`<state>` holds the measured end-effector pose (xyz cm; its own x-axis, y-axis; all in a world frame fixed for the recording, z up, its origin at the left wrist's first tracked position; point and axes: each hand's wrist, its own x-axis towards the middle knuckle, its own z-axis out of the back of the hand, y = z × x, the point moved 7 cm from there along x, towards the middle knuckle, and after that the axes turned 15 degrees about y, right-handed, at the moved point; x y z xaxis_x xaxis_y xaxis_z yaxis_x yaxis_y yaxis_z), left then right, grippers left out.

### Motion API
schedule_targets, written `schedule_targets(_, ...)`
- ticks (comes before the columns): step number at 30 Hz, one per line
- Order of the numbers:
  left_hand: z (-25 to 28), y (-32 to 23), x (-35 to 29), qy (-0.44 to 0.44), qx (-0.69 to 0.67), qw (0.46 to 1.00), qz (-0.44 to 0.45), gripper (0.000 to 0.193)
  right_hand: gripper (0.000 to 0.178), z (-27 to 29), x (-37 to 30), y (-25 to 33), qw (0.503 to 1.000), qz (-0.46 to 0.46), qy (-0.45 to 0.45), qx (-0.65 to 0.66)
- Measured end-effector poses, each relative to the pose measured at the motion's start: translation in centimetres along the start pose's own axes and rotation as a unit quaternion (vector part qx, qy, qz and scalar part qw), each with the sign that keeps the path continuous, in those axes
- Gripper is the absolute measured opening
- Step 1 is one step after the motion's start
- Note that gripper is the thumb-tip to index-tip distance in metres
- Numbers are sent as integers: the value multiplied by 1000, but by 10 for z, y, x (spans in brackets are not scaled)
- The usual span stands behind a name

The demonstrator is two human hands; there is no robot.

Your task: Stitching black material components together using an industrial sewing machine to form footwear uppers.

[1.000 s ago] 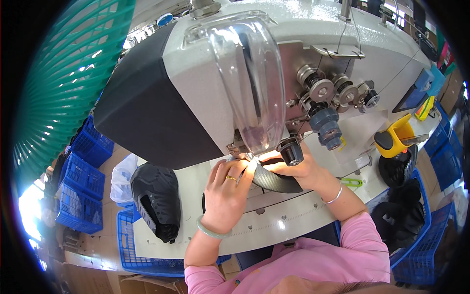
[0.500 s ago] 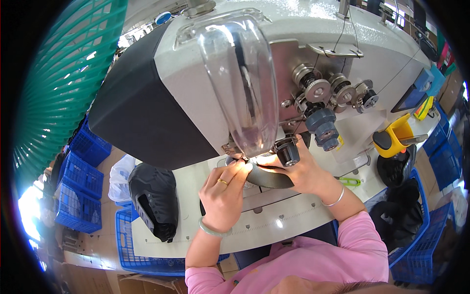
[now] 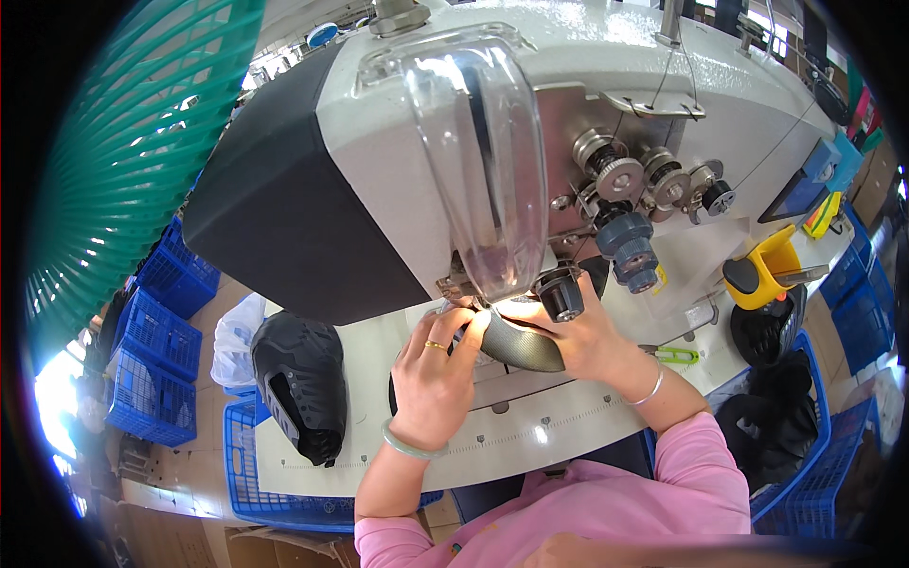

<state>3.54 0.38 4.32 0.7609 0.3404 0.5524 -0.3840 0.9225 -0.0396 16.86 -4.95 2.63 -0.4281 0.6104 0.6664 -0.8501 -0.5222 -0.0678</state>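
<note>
A dark grey, curved piece that looks like a shoe upper [image 3: 521, 347] lies under the needle area of a large sewing machine [image 3: 379, 142]. My left hand [image 3: 436, 374] has its thumb and fingers pinched on the left edge of this piece, close to the lit needle spot. The right end is gripped by my right hand [image 3: 595, 336], with some fingers behind a black knob. A transparent guard [image 3: 483, 189] hangs in front of the machine head and the needle itself is hidden. To the left of my left hand, a black shoe upper [image 3: 301, 383] lies on the white table [image 3: 540, 445].
Green snips [image 3: 674, 355] lie right of my right wrist. Farther right are a yellow holder [image 3: 762, 270] and another black shoe [image 3: 762, 327]. Blue crates [image 3: 151, 398] stand at the left, and a blue basket [image 3: 822, 417] with black pieces at the right. A green fan guard [image 3: 123, 161] looms upper left.
The piece has turned slightly, showing more of its textured surface. My left fingers have shifted and bent more at its edge. The whole view has moved a little.
</note>
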Motion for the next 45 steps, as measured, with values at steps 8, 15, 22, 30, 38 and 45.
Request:
schedule_targets(8, 8, -7, 1, -52, -4, 997, -50, 30, 30, -3, -4, 3, 999, -19, 23, -45)
schedule_targets(15, -2, 11, -4, -57, -125, 986, 90, 29, 45, -4, -5, 6, 997, -32, 46, -56)
schedule_targets(22, 4, -9, -3, -63, -32, 997, 14, 33, 40, -10, -8, 4, 997, -63, 35, -27)
schedule_targets(30, 5, -9, -3, -24, -33, 999, 27, 38, 34, -9, -6, 10, 996, -77, 30, -44)
schedule_targets(38, 3, -8, -1, -3, -19, 999, 26, 41, 31, -12, -4, 20, 992, -90, 32, -87)
schedule_targets(45, 9, 8, 3, -64, -110, 992, 18, 22, 26, -7, 11, 14, 992, -120, 33, -21)
